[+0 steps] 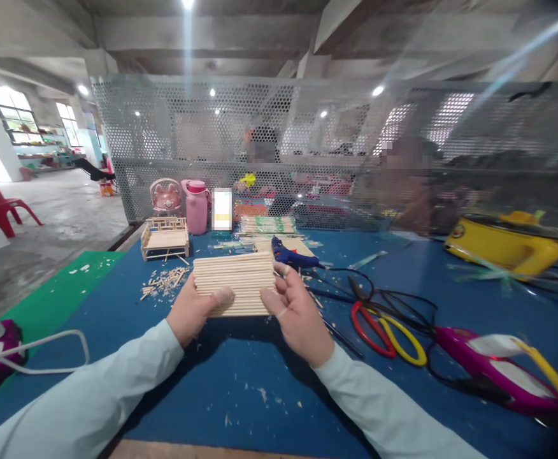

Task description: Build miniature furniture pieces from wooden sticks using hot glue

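Note:
Between my two hands is a panel of wooden sticks (241, 280), pale round rods laid side by side, tilted up toward me above the blue tabletop. My left hand (195, 306) grips its left edge, thumb across the front. At the right edge my right hand (298, 309) holds it with the thumb on the front; some fingers are behind or beside the edge. A blue glue gun (292, 254) lies just beyond the panel's right corner. Farther back on the left stands a small stick-built model (165, 239), with broken stick bits (164, 282) in front of it.
Red-and-yellow-handled pliers or cutters (388, 335) lie right, among black cables. A purple power strip (499, 370) and a yellow pot (503, 245) are farther right. Bundled sticks (268, 224), a pink bottle (196, 207) and a lit phone (221, 209) stand before the perforated metal screen (188, 121).

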Available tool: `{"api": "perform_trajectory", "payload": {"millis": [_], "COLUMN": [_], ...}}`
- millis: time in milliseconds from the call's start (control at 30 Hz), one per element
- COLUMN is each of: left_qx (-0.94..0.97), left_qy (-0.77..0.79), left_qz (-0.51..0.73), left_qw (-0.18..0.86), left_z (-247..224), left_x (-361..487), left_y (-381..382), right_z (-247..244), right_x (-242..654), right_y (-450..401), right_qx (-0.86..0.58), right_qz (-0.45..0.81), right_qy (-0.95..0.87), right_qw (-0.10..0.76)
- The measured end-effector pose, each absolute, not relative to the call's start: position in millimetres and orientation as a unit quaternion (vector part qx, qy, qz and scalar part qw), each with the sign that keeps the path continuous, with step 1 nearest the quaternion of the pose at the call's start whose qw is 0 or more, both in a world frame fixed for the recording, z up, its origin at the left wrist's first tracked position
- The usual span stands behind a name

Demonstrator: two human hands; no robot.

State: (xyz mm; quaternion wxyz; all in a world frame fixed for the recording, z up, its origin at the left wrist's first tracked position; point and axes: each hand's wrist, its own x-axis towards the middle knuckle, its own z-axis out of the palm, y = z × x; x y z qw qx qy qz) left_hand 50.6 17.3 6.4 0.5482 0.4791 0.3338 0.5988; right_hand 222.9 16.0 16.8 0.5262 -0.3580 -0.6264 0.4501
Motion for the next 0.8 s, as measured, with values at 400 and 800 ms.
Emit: {"api": "perform_trajectory", "payload": {"millis": [400,800], "left_qx": [0.446,0.445], "left_qy": [0.321,0.308], "left_qz": [0.633,0.623], "left_qw": [0.546,0.564], "left_z": [3,5], "left_x": [43,44], "left_y": [22,20], "right_z": [28,26], "right_x": [243,245], "right_y": [25,20], "right_qx": [-0.399,-0.424], "right_qz": [0.358,0.359], "right_qy": [-0.57,-0.618], "right_qw": [0.622,0.557]}}
